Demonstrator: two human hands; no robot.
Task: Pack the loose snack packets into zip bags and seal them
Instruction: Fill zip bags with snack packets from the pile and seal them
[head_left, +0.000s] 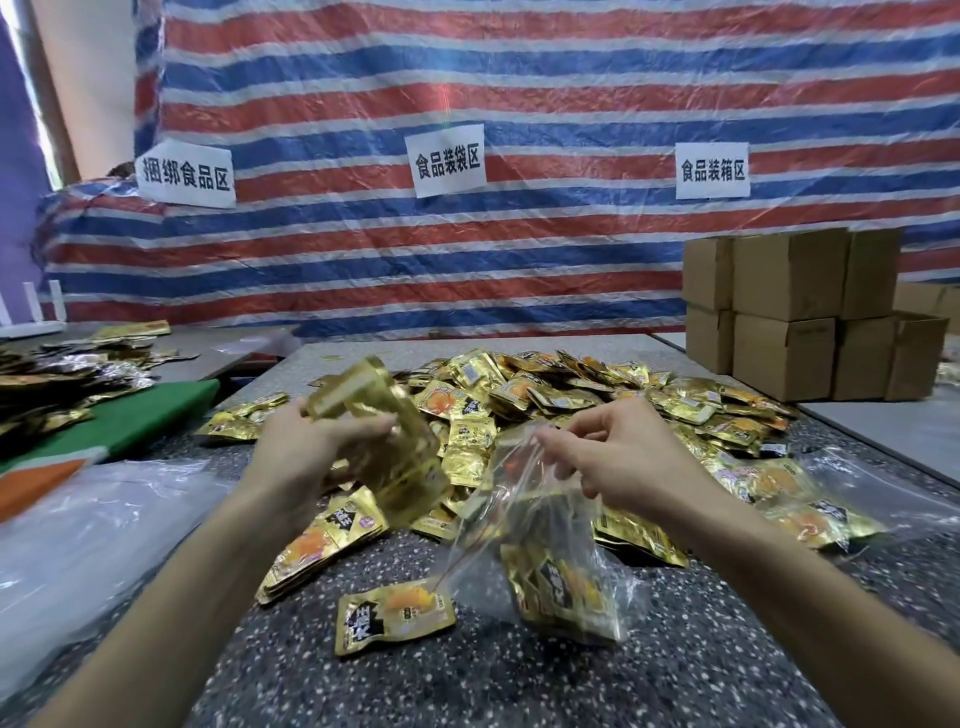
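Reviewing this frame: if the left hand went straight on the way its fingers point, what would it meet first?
Likely the zip bag, whose rim the right hand pinches; the packets that the left hand grips would lead. Depth is unclear.

bright, even, diffuse light. shadows soft: faint dark patches on the table (467, 686) under the zip bag (524, 525), white sheen on its film. glare streak on the striped tarp (447, 109) far beyond the hands. foil packets (387, 447) gripped in the left hand (311, 452) motion-blurred; right hand (628, 460) sharper. wide-angle bowing near frame edges, forearms stretched.
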